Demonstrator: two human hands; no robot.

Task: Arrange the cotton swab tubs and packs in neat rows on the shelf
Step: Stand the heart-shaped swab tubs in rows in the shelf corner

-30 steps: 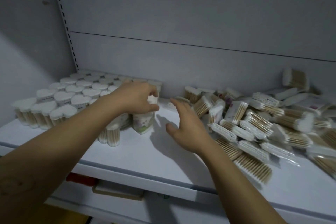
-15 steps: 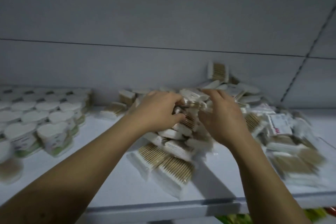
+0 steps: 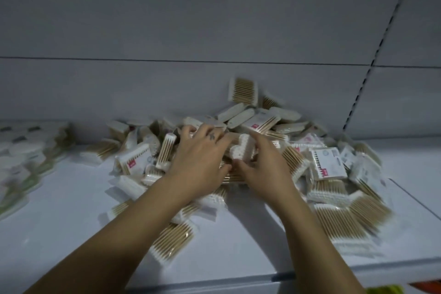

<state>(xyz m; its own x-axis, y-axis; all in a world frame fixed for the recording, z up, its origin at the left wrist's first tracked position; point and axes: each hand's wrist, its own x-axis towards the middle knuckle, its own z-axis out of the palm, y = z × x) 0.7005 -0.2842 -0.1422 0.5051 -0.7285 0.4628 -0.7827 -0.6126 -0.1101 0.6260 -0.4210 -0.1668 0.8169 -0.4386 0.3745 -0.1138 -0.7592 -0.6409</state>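
Dozens of cotton swab packs [image 3: 260, 124] lie in a loose heap on the white shelf [image 3: 59, 222], against the grey back panel [image 3: 167, 90]. Motion blur smears the outer packs, so their print cannot be read. The cotton swab tubs [image 3: 21, 153] at the far left are cut off by the frame edge and are little more than pale and green streaks. Both forearms cover the middle of the heap.

The left hand [image 3: 200, 157] lies back up on the heap, its fingers spread and bent down among the packs. What they touch is hidden, so I cannot tell whether it grips anything. The right hand [image 3: 265, 164] reaches in beside it and holds a white heart-shaped tub [image 3: 242, 150], thumb below and forefinger stretched over the top. The tub is tilted on its side, between the two hands and on top of the heap. One pack [image 3: 243, 90] stands upright, leaning on the back panel above the rest.
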